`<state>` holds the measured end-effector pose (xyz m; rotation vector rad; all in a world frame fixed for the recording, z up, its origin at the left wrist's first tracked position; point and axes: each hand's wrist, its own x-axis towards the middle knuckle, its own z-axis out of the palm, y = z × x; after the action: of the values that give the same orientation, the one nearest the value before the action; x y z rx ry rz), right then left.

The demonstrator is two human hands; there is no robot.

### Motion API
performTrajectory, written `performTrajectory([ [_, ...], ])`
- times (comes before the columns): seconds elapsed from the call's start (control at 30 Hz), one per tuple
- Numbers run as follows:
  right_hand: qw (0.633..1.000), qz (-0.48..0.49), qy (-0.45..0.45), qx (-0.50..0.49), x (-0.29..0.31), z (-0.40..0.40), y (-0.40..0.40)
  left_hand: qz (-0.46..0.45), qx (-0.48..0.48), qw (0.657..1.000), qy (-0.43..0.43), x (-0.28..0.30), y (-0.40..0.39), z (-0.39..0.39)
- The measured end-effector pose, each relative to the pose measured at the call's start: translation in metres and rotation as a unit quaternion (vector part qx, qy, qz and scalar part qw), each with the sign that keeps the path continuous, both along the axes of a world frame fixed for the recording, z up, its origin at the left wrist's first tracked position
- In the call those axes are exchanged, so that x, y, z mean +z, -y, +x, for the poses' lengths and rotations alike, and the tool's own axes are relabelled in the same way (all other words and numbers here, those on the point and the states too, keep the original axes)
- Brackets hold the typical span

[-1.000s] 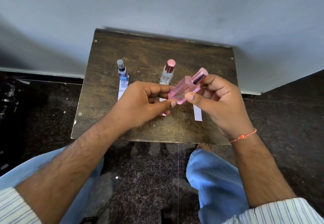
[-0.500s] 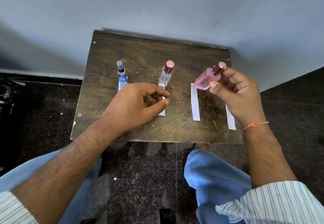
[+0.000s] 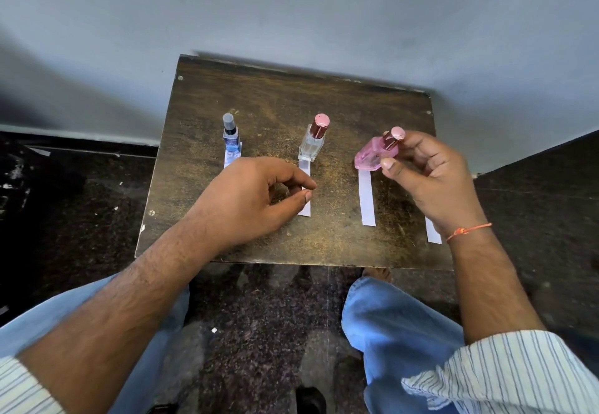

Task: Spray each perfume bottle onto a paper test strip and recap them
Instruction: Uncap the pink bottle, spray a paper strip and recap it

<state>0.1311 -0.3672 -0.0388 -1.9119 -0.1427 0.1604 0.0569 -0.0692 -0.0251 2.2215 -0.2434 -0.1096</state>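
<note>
My right hand (image 3: pixel 431 180) holds a capped pink perfume bottle (image 3: pixel 372 156), tilted, at the far end of a white paper strip (image 3: pixel 367 201). Whether the bottle touches the table is unclear. A clear bottle with a dark red cap (image 3: pixel 312 139) stands upright at the head of a second strip (image 3: pixel 305 207). A blue bottle with a grey cap (image 3: pixel 230 135) stands on the leftmost strip (image 3: pixel 230 158). My left hand (image 3: pixel 249 199) hovers over the table with thumb and forefinger curled near the second strip, holding nothing. Another strip (image 3: pixel 433 235) shows under my right wrist.
The small dark wooden table (image 3: pixel 259 96) stands against a grey wall. Dark speckled floor surrounds it. My knees in blue jeans (image 3: pixel 389 323) sit just below the table's front edge.
The pink bottle left my left hand and moved right and down in my right hand to the head of its strip. My left hand stayed over the middle strip.
</note>
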Motion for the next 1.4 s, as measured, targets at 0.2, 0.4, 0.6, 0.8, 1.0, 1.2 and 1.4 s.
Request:
performTrajectory([
  [0.2, 1.000, -0.001, 0.001, 0.011, -0.0032, 0.0001, 0.0003, 0.002, -0.007, 1.000, 0.005, -0.0008, 0.0007, 0.0000],
  [0.4, 1.000, -0.010, 0.001, 0.013, -0.0052, 0.0022, 0.0001, 0.006, -0.007, 1.000, 0.008, -0.0021, 0.0006, 0.0002],
  [0.6, 1.000, -0.019, 0.000, 0.008, -0.0033, 0.0021, -0.0003, 0.009, -0.013, 1.000, 0.012, -0.0023, 0.0006, 0.0007],
  [0.8, 0.999, -0.034, 0.004, 0.007, -0.0015, 0.0012, -0.0005, 0.011, -0.004, 1.000, 0.013, -0.0022, 0.0007, 0.0005],
  [1.0, 0.999, -0.034, 0.009, 0.007, -0.0034, 0.0020, 0.0005, 0.019, -0.011, 1.000, 0.009, -0.0002, 0.0026, 0.0009],
  [1.2, 0.999, -0.032, 0.011, 0.008, -0.0048, 0.0023, 0.0014, 0.017, -0.011, 1.000, 0.009, -0.0008, 0.0035, 0.0007],
  [1.4, 0.999, -0.030, 0.013, 0.010, -0.0046, 0.0024, 0.0016, 0.021, -0.021, 1.000, 0.011, -0.0010, 0.0028, 0.0010],
])
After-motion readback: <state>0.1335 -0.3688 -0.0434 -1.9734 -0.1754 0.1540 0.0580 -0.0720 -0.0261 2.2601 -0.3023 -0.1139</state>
